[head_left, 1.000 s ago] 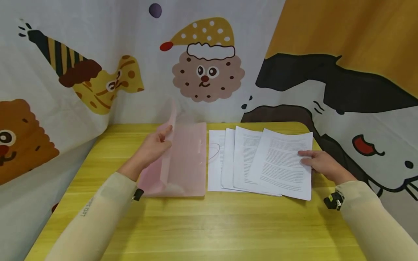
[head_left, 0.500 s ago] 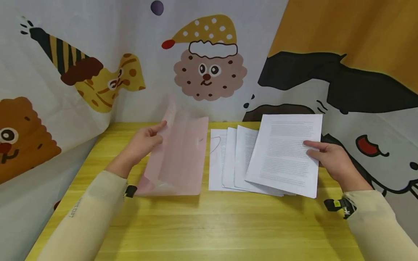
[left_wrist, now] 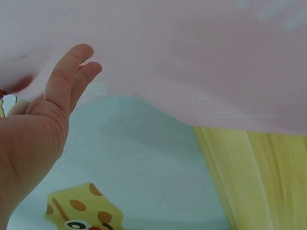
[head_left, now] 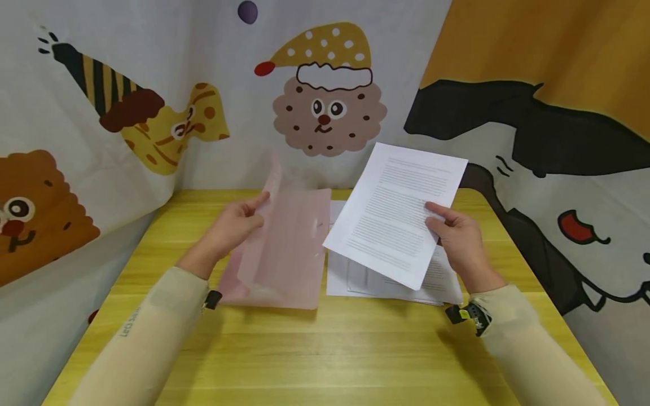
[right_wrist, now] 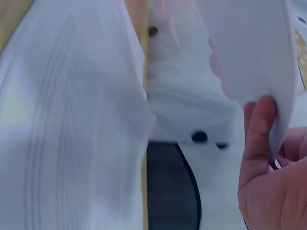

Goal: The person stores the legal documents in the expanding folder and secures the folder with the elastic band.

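A translucent pink plastic folder point(head_left: 299, 248) lies on the left of the table, its cover lifted at an angle. My left hand point(head_left: 228, 228) pinches the raised cover by its edge; in the left wrist view the pink sheet point(left_wrist: 192, 57) spreads above the fingers. My right hand point(head_left: 459, 237) holds printed paper point(head_left: 396, 208) by its right edge, tilted in the air beside the folder. From the right wrist view, the thumb and fingers point(right_wrist: 261, 117) clasp the paper's edge. Beneath it, more printed papers point(head_left: 444, 279) lie overlapping on the table, partly hidden.
The yellow wood-grain table point(head_left: 325, 349) ends at a back edge against a cartoon-printed curtain point(head_left: 218, 34). The curtain also hangs along the left and right sides.
My right hand lifted the top paper off the fanned papers and carried it left toward the folder. My left hand keeps the cover raised, with small shifts.
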`<state>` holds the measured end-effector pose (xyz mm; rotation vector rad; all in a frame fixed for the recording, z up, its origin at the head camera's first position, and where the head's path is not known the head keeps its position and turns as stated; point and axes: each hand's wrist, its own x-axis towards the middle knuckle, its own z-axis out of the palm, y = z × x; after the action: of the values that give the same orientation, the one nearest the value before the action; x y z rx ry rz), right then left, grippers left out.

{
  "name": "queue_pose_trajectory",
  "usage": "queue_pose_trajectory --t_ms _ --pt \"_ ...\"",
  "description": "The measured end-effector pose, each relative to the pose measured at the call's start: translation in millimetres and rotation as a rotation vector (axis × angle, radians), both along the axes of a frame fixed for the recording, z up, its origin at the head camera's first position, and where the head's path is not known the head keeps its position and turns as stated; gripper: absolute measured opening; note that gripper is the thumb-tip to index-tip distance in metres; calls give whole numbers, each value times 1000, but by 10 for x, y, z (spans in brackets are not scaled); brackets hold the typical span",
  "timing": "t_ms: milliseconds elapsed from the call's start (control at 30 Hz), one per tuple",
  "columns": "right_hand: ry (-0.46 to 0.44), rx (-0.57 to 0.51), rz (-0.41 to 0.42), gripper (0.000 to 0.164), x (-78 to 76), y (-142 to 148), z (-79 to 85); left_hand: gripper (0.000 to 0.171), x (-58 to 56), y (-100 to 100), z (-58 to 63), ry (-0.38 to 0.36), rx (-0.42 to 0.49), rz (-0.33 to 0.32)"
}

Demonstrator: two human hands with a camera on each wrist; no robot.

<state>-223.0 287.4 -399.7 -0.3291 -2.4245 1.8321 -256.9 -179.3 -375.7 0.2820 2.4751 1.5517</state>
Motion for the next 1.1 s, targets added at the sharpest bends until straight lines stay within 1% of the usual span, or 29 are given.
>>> queue_pose_trajectory --t_ms 100,167,333,433,567,667,800,900,1000,1100 --pt "23 -18 -30 47 -58 -170 -57 68 4 -14 -13 5 0 -6" --pt "45 -17 -60 46 -65 -232 -82 68 -2 0 -10 9 -2 -11" --pt "123 21 -168 43 -65 -316 -93 67 -8 23 -1 17 -8 -16" --pt "155 4 -222 42 -77 -356 -89 67 3 17 -1 15 -13 -12" --pt "196 -46 -263 42 -108 -427 -106 66 17 3 -18 12 -13 -4" --pt "223 -50 -281 42 -137 -479 -136 63 20 3 -31 19 -13 -3" --pt "229 -27 -270 42 -168 -537 -191 63 31 25 -40 26 -14 -18" --pt "221 -16 -234 42 -166 -577 -245 65 38 43 -42 31 -19 -40" --pt "184 -3 -171 41 -120 -611 -306 66 35 60 -63 30 -18 -51" --pt "111 20 -73 42 -44 -656 -352 67 27 65 -71 31 -13 -52"
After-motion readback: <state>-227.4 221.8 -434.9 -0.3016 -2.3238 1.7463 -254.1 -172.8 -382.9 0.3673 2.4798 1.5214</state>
